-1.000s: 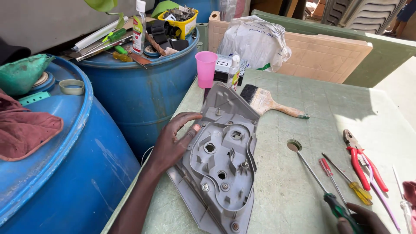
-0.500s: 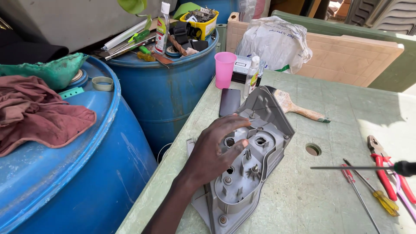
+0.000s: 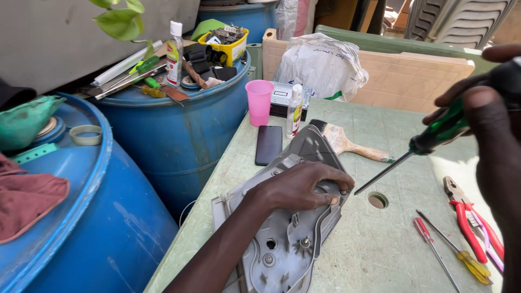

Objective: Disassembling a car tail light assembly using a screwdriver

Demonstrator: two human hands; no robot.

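Head view: left hand [image 3: 304, 187] spread flat, pressing down on grey plastic lamp housing [image 3: 282, 233] lying on green table [image 3: 374, 255] beside blue barrels [image 3: 173, 130]. Right hand [image 3: 483, 114] closed around green-handled screwdriver [image 3: 418, 149], tip angled just beside housing's edge; pliers [image 3: 469, 228] and two smaller screwdrivers [image 3: 450, 255] lying nearby.

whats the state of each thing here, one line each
left hand: pressed flat on grey plastic housing
grey plastic housing: lying inner side up on table
right hand: gripping green screwdriver
green screwdriver: raised, tip aimed at housing
pink cup: upright
phone: screen dark, flat
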